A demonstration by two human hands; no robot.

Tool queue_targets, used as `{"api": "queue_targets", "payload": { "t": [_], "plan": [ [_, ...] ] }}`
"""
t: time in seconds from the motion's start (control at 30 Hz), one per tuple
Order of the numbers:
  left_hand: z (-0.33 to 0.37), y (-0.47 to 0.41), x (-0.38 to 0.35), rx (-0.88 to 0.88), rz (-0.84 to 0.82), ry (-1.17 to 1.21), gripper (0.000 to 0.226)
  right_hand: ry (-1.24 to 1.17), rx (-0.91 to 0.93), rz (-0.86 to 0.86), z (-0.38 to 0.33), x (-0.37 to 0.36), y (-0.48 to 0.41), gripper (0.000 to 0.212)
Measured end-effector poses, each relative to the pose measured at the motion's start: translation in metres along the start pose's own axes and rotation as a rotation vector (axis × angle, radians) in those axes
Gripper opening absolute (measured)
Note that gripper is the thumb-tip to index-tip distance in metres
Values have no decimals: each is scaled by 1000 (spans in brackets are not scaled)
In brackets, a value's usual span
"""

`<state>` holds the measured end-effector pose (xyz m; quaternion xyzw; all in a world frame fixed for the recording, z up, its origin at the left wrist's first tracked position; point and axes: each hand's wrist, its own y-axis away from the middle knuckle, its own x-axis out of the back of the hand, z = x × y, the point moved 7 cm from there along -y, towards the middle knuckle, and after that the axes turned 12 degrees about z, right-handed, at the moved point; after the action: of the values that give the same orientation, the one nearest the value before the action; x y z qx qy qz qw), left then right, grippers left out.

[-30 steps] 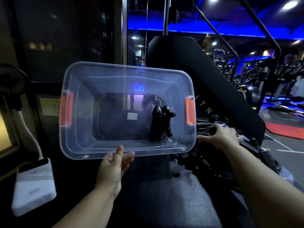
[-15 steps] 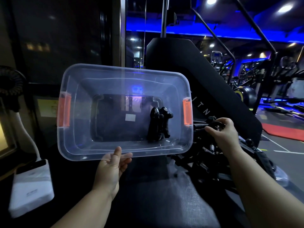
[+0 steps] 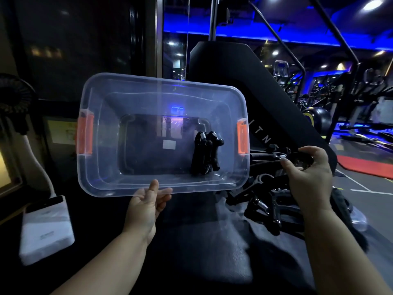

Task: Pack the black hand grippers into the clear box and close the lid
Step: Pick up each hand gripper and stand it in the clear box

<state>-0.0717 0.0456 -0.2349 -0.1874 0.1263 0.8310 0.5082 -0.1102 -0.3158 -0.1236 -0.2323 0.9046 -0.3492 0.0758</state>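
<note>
my left hand [image 3: 146, 206] pinching clear box [image 3: 161, 99] by its near rim, black hand grippers [image 3: 205, 155] inside at box's right end, my right hand [image 3: 309, 175] curled round spare gripper [image 3: 297, 159] just right of box

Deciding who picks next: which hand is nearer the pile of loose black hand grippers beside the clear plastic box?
Right. The right hand is just above the pile of loose black hand grippers, gripping one; the left hand grips the clear plastic box at its near rim.
</note>
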Motion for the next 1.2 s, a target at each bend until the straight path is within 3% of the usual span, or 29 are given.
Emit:
{"api": "queue_targets", "payload": {
  "t": [0.2,0.37,0.57,0.7,0.87,1.0,1.1,1.2],
  "plan": [
    [-2,-1,1,1,-11,-3,19,53,22,-70,-3,12,10,37],
    [-1,0,0,8,-19,-5,19,20,16,-310,-20,6,29,41],
    [2,4,0,4,-11,8,18,106,138,-547,-43,-22,75,48],
    [0,3,0,1,-15,-7,22,181,202,-524,-55,-27,83,47],
    [-2,1,1,0,-30,-22,24,205,140,-554,-56,-31,87,27],
    [-1,1,0,-4,-27,-16,21,286,20,-586,-52,-30,86,68],
    [0,1,0,-4,-20,-14,20,333,-70,-634,-46,-32,88,72],
    [0,1,0,-7,-24,-13,21,380,-232,-763,-33,-32,92,91]
  ]
}}
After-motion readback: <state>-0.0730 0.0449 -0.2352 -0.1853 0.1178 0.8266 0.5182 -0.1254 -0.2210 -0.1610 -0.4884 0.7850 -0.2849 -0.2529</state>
